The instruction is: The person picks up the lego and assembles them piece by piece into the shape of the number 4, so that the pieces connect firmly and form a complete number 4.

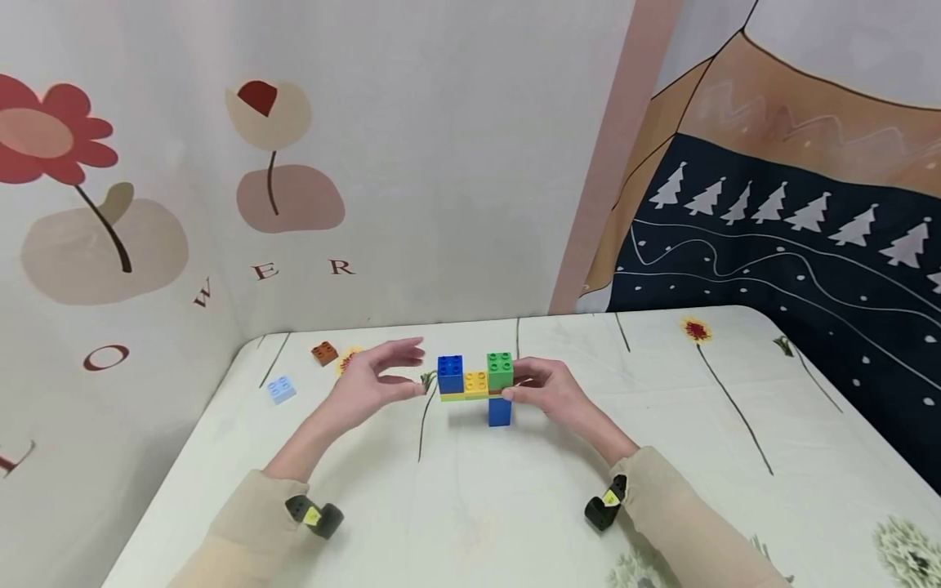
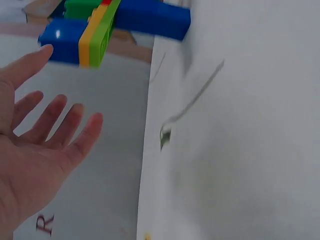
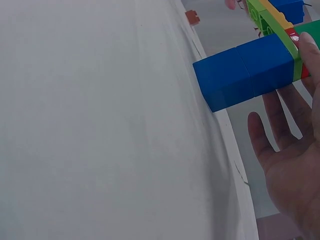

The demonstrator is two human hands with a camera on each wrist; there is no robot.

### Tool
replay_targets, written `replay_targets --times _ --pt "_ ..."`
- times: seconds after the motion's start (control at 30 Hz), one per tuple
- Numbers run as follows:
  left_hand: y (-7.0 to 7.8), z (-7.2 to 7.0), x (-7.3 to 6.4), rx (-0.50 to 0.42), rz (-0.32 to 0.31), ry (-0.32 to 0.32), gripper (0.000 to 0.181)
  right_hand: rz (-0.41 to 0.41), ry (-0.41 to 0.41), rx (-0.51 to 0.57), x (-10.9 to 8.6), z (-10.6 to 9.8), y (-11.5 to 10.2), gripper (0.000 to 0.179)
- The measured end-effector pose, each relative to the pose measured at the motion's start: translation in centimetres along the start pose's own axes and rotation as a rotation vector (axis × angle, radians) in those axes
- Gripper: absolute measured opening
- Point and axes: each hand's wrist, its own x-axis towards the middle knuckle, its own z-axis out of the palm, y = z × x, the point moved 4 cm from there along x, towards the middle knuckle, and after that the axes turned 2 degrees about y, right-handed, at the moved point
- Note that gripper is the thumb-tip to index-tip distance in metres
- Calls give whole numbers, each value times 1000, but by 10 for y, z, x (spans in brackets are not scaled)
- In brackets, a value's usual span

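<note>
A structure of toy building bricks (image 1: 475,383) is in the middle of the head view. Blue and green bricks sit up at its two ends, with yellow between them over a lime green layer. Under the green end, a blue column (image 3: 245,72) of two bricks points down; whether it touches the table cannot be told. My right hand (image 1: 550,389) pinches the green end, its thumb by the thin red brick (image 3: 295,37). My left hand (image 1: 375,377) is beside the blue end brick (image 2: 62,41), fingers spread and slightly bent, a small gap between them in the head view.
A brown brick (image 1: 324,353) and a light blue brick (image 1: 281,389) lie at the back left of the cloth-covered table (image 1: 470,514). Behind the table hang a pale printed curtain (image 1: 456,163) and a dark one with trees (image 1: 772,253).
</note>
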Motion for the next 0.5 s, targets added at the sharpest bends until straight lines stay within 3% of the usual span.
replay_targets --times 0.1,0.27,0.5 --pt "-10 -26 -1 31 6 88 64 1 -1 3 0 -1 0 41" --pt "-29 -69 -7 111 -46 235 58 -3 -4 5 -1 -2 0 41" --pt "-50 -105 -13 150 -84 330 58 -3 -8 2 1 -1 0 42"
